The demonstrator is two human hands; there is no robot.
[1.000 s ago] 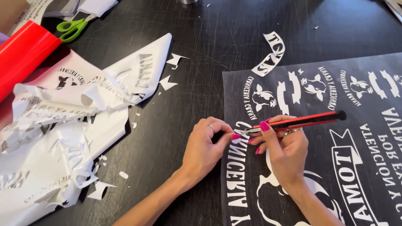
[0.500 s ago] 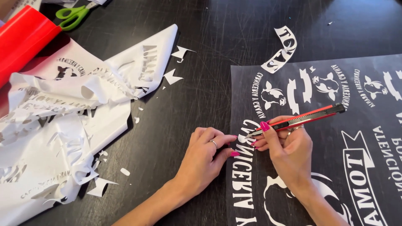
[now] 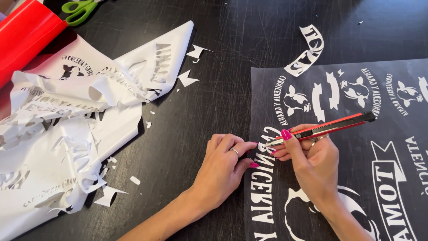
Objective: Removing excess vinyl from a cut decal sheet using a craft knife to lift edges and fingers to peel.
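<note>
Now a slim red knife [image 3: 332,126] is gripped by the right hand [image 3: 312,163], tip lower-left, on the glossy dark sheet [image 3: 356,178]; the left hand [image 3: 223,167] is pressed flat, fingers loosely open.

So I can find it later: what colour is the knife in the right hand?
Red with a black end, the utility knife in the right hand; head view.

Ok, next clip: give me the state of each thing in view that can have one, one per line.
Left hand: flat, fingertips pressing the dark sheet's edge.
Right hand: gripping the knife.
Utility knife: held low, tip at the white lettering.
Dark sheet: lying flat.
White waste vinyl: crumpled, full of cut-outs.
Red roll: rolled up.
Green scissors: partly cropped; cannot tell.
</note>
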